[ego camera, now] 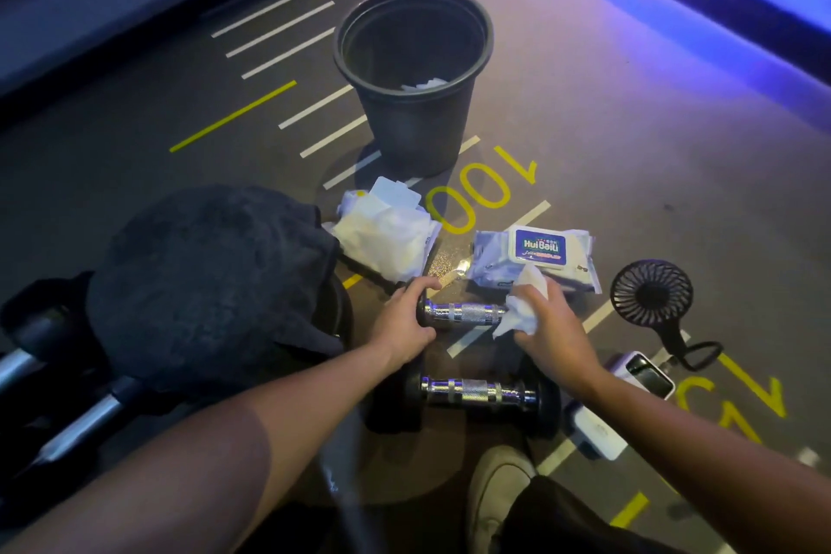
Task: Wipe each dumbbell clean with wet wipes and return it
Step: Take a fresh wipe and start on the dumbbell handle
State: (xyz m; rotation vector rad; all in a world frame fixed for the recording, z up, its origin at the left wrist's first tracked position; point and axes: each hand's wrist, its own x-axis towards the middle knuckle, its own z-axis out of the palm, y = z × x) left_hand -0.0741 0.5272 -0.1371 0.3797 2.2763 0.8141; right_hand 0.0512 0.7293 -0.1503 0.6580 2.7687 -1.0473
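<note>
- Far dumbbell (463,313): lay on the floor (629,148) just below the wipes pack (535,259); chrome knurled bar visible, both end wts mostly hidden by our hands.
- Left hand (404,324): grip curled round the dumbbell's left end wt, steadying it.
- Right hand (553,324): grip closed on a crumpled wet wipe (521,306), pressed to the bar's right end.
- Near dumbbell (479,391): sat parallel, closer to us, black end wts showing, untouched.
- Handling, our est.: dumbbell rigid, heavy for its size; round wts prob. rolled if unbraced, so we held one end while wiping. Knurled centre gave the surest hold for lifting; smooth chrome likely slick when damp.
- Wipe: soft, limp, light; it needed bunching to apply pressure and prob. snagged on the knurling.
- Bin (413,72) stood beyond, w/ white wipes inside; loose tissue pile (386,229) lay near it.
</note>
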